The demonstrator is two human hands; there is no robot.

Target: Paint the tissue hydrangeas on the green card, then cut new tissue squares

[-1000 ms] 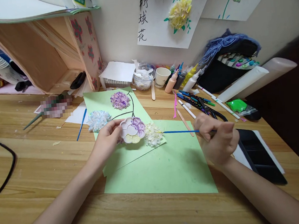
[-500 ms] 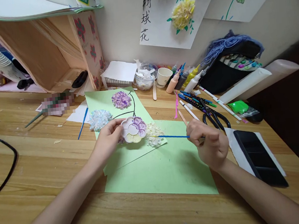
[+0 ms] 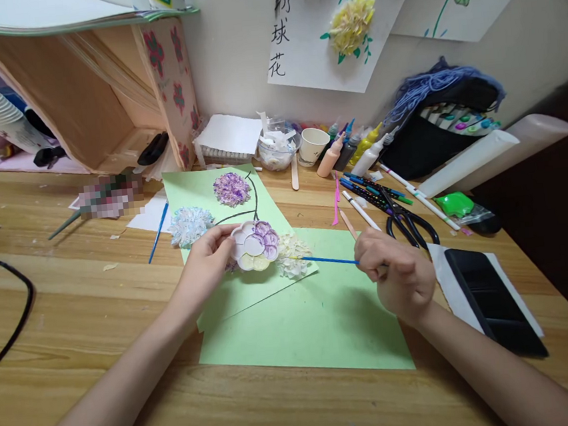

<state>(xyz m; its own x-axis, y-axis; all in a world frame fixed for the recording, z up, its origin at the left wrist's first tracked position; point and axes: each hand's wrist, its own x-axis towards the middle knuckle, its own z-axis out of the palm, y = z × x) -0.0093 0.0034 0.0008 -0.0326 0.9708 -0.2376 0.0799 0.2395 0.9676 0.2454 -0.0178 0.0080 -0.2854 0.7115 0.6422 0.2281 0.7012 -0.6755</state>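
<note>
My left hand [image 3: 211,257] pinches the rim of a white flower-shaped paint palette [image 3: 247,238], whose wells hold purple and pale yellow paint. In my right hand [image 3: 396,270] is a thin blue paintbrush [image 3: 331,260], its tip over the cream-yellow paper flower [image 3: 294,252] just right of the palette. Whether the bristles touch the petals I cannot tell. A purple paper flower [image 3: 231,188] and a light blue one [image 3: 191,226] sit on the upper green sheet [image 3: 212,300], joined by dark drawn stems. The palette hides part of that sheet.
Another green sheet [image 3: 306,338] lies beneath. Black scissors [image 3: 406,225] and several pens rest at the right, near a black case [image 3: 493,303]. Paint bottles [image 3: 331,156], a paper cup [image 3: 313,145] and a bowl of paper scraps [image 3: 276,150] line the wall. A second blue brush [image 3: 159,232] lies left.
Hardly anything differs. The whole view has shifted slightly, while both hands keep the palette and the paintbrush in nearly the same places.
</note>
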